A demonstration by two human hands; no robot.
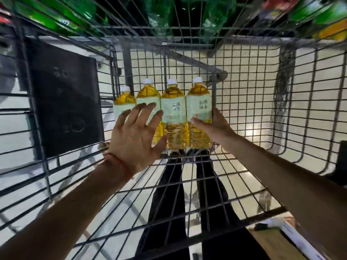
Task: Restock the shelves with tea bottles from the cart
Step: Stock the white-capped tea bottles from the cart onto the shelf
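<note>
Looking down into the wire cart [244, 91] through the head camera, I log the following.

Four tea bottles [173, 128] sit in one row inside the cart, side by side and touching. White caps point away from me. Amber liquid, pale green labels with dark print.

Left hand [133, 139]: fingers [142, 111] straight and spread wide, clasping nothing. The fingertips lie over the label of the second bottle [148, 96] from the left. The outermost finger reaches toward the first bottle [124, 101], whose cap shows just past it. The thumb points at the lower part of the third bottle [173, 109]. I cannot tell whether the palm actually presses on the bottles.

Right hand [214, 126]: wrapped round the fourth bottle [199, 102], the end one on the right. The thumb [199, 124] lies across its front at the label's lower edge. The other fingers run along its outer side, between bottle and cart wire.

The third bottle lies between the two thumbs.

Other notes:
- A red string [120, 162] circles the left wrist.
- Outside the wire, left of the left fingers, hangs a black panel [65, 98].
- Beyond all the fingertips, past the cart's far edge, are green bottles [56, 14], blurred.
- Below the wrists, through the cart floor, I see dark trouser legs [169, 203] and pale floor tiles [253, 175].
- A brown cardboard box [272, 241] sits under the right forearm.
</note>
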